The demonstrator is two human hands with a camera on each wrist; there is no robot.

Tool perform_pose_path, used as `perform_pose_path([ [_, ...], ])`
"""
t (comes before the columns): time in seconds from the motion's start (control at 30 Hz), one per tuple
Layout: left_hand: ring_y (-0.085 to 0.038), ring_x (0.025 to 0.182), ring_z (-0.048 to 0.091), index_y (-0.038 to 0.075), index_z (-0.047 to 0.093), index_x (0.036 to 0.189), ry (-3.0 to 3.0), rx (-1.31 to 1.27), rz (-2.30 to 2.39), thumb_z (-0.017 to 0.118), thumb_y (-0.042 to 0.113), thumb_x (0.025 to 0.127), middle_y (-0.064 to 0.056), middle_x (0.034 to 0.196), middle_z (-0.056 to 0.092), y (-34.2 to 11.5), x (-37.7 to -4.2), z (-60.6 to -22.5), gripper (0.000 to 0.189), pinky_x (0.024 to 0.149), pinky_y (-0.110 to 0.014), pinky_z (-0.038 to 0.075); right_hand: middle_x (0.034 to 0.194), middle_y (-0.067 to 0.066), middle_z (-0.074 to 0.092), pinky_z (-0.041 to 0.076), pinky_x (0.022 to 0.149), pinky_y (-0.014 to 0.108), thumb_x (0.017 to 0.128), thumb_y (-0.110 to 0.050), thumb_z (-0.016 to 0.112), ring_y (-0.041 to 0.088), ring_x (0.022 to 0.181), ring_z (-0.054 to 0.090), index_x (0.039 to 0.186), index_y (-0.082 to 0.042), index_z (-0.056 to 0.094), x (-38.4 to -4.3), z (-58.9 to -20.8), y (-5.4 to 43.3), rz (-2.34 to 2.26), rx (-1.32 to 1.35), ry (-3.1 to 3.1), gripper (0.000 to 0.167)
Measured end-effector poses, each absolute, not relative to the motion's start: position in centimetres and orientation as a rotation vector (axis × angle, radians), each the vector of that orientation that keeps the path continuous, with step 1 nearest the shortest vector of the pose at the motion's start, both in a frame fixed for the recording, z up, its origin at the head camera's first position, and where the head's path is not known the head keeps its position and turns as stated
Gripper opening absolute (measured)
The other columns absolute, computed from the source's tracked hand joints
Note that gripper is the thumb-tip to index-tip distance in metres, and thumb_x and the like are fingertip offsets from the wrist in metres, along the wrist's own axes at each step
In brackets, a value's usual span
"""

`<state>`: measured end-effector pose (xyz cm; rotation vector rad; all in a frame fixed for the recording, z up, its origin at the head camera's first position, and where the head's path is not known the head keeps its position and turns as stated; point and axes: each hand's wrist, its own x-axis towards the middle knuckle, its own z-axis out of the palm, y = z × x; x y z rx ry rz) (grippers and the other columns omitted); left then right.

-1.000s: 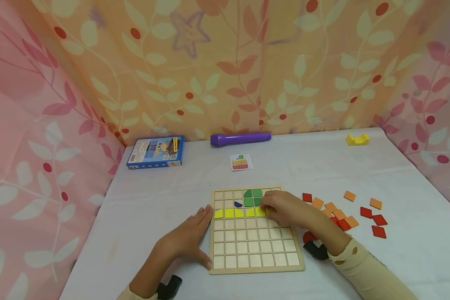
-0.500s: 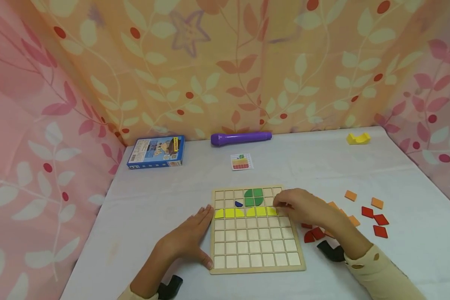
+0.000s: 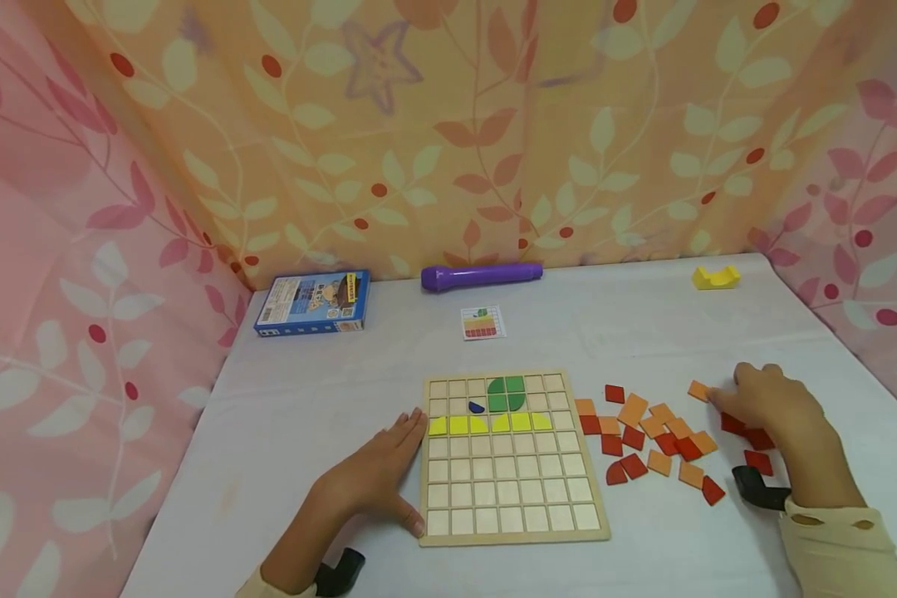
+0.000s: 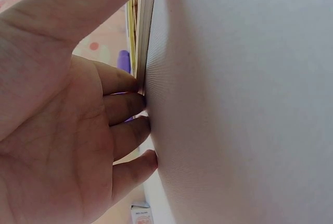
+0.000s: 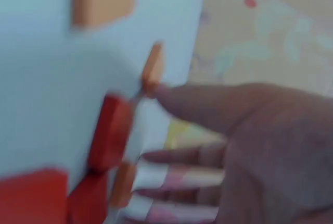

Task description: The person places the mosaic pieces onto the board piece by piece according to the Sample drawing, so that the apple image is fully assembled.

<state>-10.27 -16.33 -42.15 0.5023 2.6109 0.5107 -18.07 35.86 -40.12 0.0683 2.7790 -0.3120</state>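
My left hand (image 3: 366, 473) lies along the left side of a wooden grid board (image 3: 513, 540), fingertips and thumb against its edge. The left wrist view shows the fingers (image 4: 127, 109) extended beside the board's side. Green tiles (image 3: 506, 394) form a rounded shape near the board's top; a small dark blue half-round tile (image 3: 476, 407) sits left of it, above a row of yellow tiles (image 3: 520, 422). To the right, my right hand (image 3: 781, 411) is over loose tiles. Its thumb reaches an orange square tile (image 5: 154, 63), and red tiles (image 3: 732, 423) are partly under the hand.
Loose red and orange tiles (image 3: 652, 427) lie scattered right of the board. Behind it are a small pattern card (image 3: 482, 322), a purple stick (image 3: 482, 276) and a blue box (image 3: 314, 303). A yellow notched block (image 3: 716, 277) stands at the far right. Patterned curtains surround the table.
My right hand has left the yellow row at the board's right edge and moved right to the outer loose tiles. The yellow row's right end is now uncovered. My left hand stays put.
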Motion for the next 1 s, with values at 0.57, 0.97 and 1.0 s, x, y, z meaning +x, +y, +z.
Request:
perform_pose_path([
  [0.57, -0.029, 0.152, 0.010, 0.006, 0.018, 0.161, 2.611, 0.505, 0.506, 0.095, 0.058, 0.048, -0.010, 0.166, 0.013, -16.3, -10.2, -42.0, 0.146, 0.118, -0.052, 0.021, 0.095, 0.005, 0.063, 0.057, 0.080, 0.051, 0.087, -0.002, 0.075, 0.026, 0.085, 0.059, 0.102, -0.006, 0.072, -18.8, -41.9, 28.9, -0.621, -0.517, 2.913, 0.016],
  [0.97, -0.029, 0.152, 0.011, 0.006, 0.018, 0.161, 2.623, 0.506, 0.497, 0.095, 0.059, 0.048, -0.010, 0.166, 0.014, -16.4, -10.3, -42.2, 0.146, 0.118, -0.052, 0.021, 0.092, 0.005, 0.062, 0.056, 0.083, 0.052, 0.081, 0.004, 0.075, 0.027, 0.088, 0.056, 0.107, -0.003, 0.065, -19.1, -41.5, 28.5, -0.669, -0.538, 2.852, 0.029],
  [1.0, -0.029, 0.152, 0.011, 0.006, 0.018, 0.161, 2.621, 0.504, 0.499, 0.095, 0.059, 0.048, -0.010, 0.166, 0.014, -16.4, -10.3, -42.2, 0.146, 0.118, -0.052, 0.021, 0.094, 0.005, 0.062, 0.056, 0.083, 0.052, 0.081, 0.004, 0.075, 0.027, 0.088, 0.056, 0.108, -0.002, 0.064, -19.0, -41.4, 28.4, -0.679, -0.539, 2.851, 0.030],
])
